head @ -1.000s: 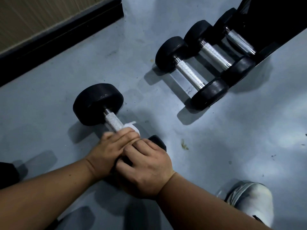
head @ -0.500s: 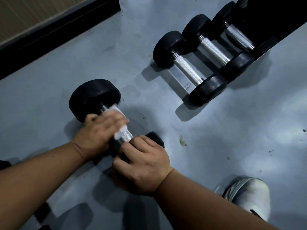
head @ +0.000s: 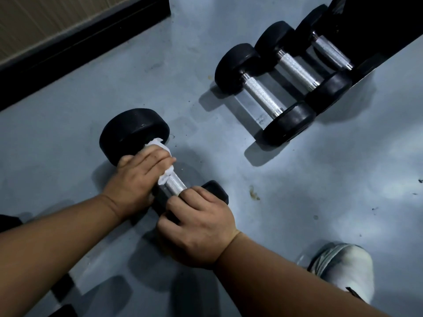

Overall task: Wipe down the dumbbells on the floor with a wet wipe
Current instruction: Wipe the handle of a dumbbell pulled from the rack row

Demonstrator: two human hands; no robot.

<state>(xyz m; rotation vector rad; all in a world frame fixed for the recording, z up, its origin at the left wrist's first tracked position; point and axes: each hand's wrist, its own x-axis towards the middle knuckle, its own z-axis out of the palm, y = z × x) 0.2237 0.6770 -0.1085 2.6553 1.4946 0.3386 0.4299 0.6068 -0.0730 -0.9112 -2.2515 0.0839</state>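
A gym: black dumbbells [head: 265,93] with knurled steel handles lined up on grey floor [head: 320,179].

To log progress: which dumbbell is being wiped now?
The lone dumbbell nearest the person: left hand holds the wipe on it; three others lie untouched.

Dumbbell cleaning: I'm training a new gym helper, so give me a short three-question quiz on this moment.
1. True or false: the left hand presses the wet wipe onto the dumbbell handle.
2. What does the right hand grip? A) the wipe B) the dumbbell's near weight C) a shoe
3. Fill in: ___ other dumbbells lie side by side on the floor farther away.

Key: 1 true; 2 B; 3 three.
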